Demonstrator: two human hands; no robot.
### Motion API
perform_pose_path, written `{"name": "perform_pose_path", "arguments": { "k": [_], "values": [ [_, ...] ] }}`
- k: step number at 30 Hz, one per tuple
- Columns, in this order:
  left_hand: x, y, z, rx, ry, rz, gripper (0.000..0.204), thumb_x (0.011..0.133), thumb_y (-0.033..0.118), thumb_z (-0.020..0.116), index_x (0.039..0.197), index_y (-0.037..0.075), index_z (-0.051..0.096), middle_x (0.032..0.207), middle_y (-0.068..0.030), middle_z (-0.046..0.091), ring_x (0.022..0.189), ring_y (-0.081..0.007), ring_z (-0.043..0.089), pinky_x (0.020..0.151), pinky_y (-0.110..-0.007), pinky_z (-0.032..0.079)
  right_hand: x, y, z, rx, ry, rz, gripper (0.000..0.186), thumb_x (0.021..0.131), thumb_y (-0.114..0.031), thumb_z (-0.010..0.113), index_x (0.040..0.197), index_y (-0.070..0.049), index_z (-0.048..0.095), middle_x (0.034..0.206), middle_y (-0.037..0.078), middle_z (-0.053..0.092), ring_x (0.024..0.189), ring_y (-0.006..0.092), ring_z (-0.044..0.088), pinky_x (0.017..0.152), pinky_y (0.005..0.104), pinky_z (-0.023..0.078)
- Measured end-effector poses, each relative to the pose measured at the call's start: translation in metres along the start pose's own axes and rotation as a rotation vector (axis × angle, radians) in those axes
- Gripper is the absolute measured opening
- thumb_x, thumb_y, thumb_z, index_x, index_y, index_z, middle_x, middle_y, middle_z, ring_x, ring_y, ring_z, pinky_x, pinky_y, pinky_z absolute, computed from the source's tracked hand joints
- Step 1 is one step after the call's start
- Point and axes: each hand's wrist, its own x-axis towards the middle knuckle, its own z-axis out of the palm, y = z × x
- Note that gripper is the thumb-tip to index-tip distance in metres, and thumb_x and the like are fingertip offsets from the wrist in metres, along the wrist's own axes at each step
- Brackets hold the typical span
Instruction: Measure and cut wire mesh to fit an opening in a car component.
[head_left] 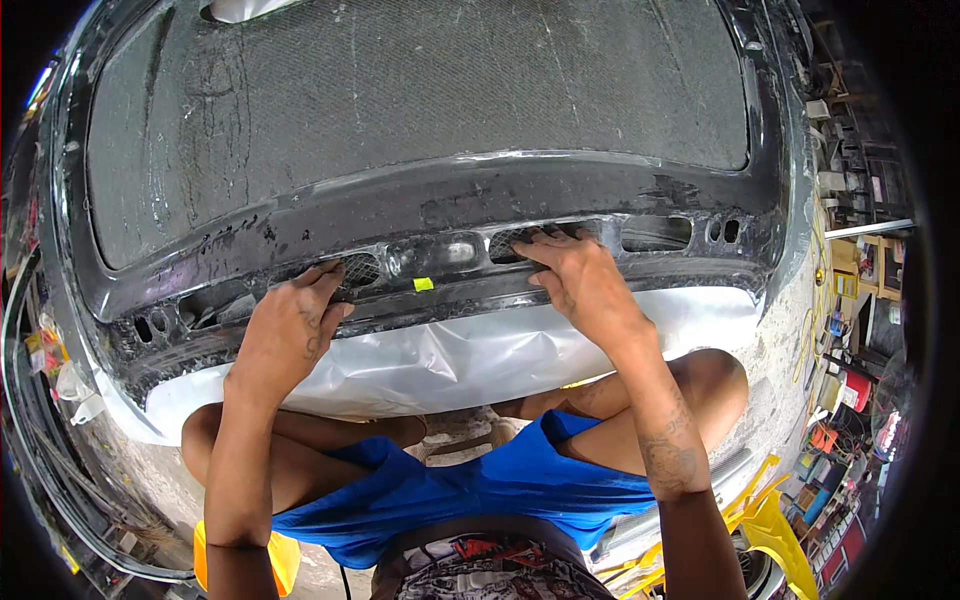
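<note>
A large dark, scuffed car body panel [460, 185] with a textured grey inner area [420, 70] lies before me, several openings along its near band. My left hand [295, 320] rests its bent fingers at a mesh-filled opening [360, 271] left of centre, thumb apart from them. My right hand [580, 285] has its fingers spread over the mesh of another opening [505, 246] right of centre, touching it. Between them, below a recessed middle section, sits a small bright yellow-green tape piece [423, 284]. Crumpled silvery sheeting [430, 365] lies below the panel's near edge.
My crossed legs [715, 395] in blue shorts are at the sheeting. Yellow material [780, 540] lies at lower right, orange material [280, 570] at lower left. Shelves with assorted items [850, 390] line the right side. Long curved strips [45, 430] lie at the left.
</note>
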Motion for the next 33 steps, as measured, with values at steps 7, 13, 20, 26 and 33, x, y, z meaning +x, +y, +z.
{"name": "perform_pose_path", "arguments": {
  "k": [7, 13, 20, 26, 33],
  "values": [
    [-0.004, -0.01, 0.005, 0.068, 0.03, 0.0, 0.033, 0.088, 0.02, 0.065, 0.113, 0.0, 0.063, 0.12, -0.0184, 0.063, 0.1, -0.0408, 0.062, 0.084, -0.045, 0.051, 0.002, -0.006, -0.005, 0.043, -0.054, 0.079, 0.044, 0.075, 0.004, 0.068, 0.118, -0.006, 0.066, 0.118, 0.024, 0.063, 0.111, 0.039, 0.059, 0.096, 0.0427, 0.048],
    [-0.01, -0.011, 0.01, 0.065, 0.078, -0.032, 0.037, 0.088, 0.027, 0.065, 0.115, 0.001, 0.063, 0.121, -0.017, 0.062, 0.096, -0.0395, 0.063, 0.081, -0.045, 0.053, 0.003, -0.011, -0.007, 0.045, -0.047, 0.086, 0.044, 0.075, 0.006, 0.066, 0.118, -0.005, 0.066, 0.118, 0.024, 0.062, 0.113, 0.0389, 0.059, 0.096, 0.0424, 0.048],
    [-0.01, -0.01, 0.007, 0.054, 0.075, -0.066, 0.04, 0.088, 0.03, 0.066, 0.116, 0.001, 0.063, 0.122, -0.0174, 0.062, 0.095, -0.0393, 0.064, 0.079, -0.044, 0.054, 0.007, -0.016, -0.009, 0.078, -0.042, 0.121, 0.042, 0.073, 0.008, 0.066, 0.114, -0.002, 0.066, 0.111, 0.023, 0.065, 0.104, 0.0402, 0.062, 0.089, 0.0431, 0.05],
    [-0.009, -0.011, -0.002, -0.009, 0.032, -0.095, 0.039, 0.088, 0.03, 0.066, 0.113, 0.0, 0.064, 0.119, -0.0193, 0.063, 0.097, -0.0395, 0.064, 0.082, -0.044, 0.053, 0.012, -0.024, -0.012, -0.037, -0.138, 0.242, 0.034, 0.073, 0.008, 0.066, 0.106, 0.0, 0.065, 0.104, 0.021, 0.067, 0.093, 0.0387, 0.063, 0.081, 0.0442, 0.05],
    [-0.005, -0.012, -0.018, -0.088, -0.158, -0.215, 0.039, 0.085, 0.007, 0.065, 0.123, 0.005, 0.055, 0.116, -0.0214, 0.063, 0.099, -0.0436, 0.061, 0.082, -0.045, 0.051, 0.009, -0.017, -0.008, -0.009, -0.043, 0.104, 0.033, 0.073, 0.005, 0.067, 0.105, -0.002, 0.065, 0.106, 0.019, 0.067, 0.102, 0.0374, 0.062, 0.088, 0.0427, 0.047]
  ]
}}
